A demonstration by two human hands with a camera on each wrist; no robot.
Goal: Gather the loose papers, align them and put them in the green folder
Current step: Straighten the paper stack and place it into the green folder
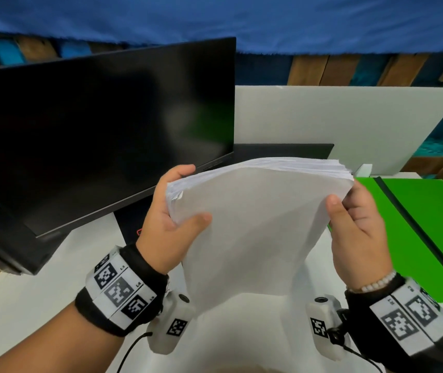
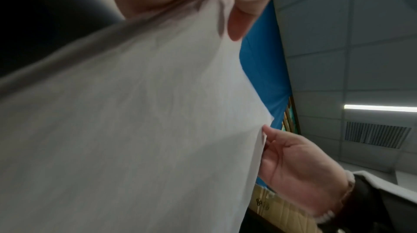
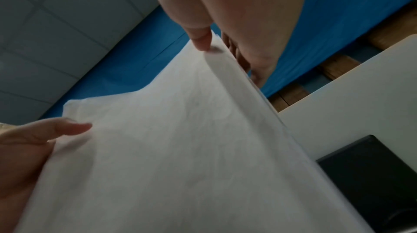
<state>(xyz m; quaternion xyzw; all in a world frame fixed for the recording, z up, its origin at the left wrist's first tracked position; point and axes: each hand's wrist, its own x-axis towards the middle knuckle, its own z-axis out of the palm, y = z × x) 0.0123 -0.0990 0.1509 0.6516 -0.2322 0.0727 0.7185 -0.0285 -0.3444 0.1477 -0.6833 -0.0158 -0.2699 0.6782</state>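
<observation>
A thick stack of white papers [image 1: 252, 219] stands upright on the white desk [image 1: 40, 300], its top edge uneven and tipped away from me. My left hand [image 1: 172, 211] grips the stack's left side, thumb on the near face and fingers behind. My right hand [image 1: 354, 224] holds the right side the same way. The stack [image 2: 135, 129] fills the left wrist view, with the right hand [image 2: 300, 170] at its edge. In the right wrist view the stack [image 3: 180, 147] has the left hand's thumb [image 3: 65, 129] on its face. The green folder [image 1: 427, 232] lies open on the desk, right of the stack.
A dark monitor [image 1: 102, 130] stands at the back left, its black base [image 1: 282, 152] behind the stack. A white divider panel [image 1: 349, 122] closes the desk's far side. A small white object [image 1: 364, 169] sits by the folder's far corner.
</observation>
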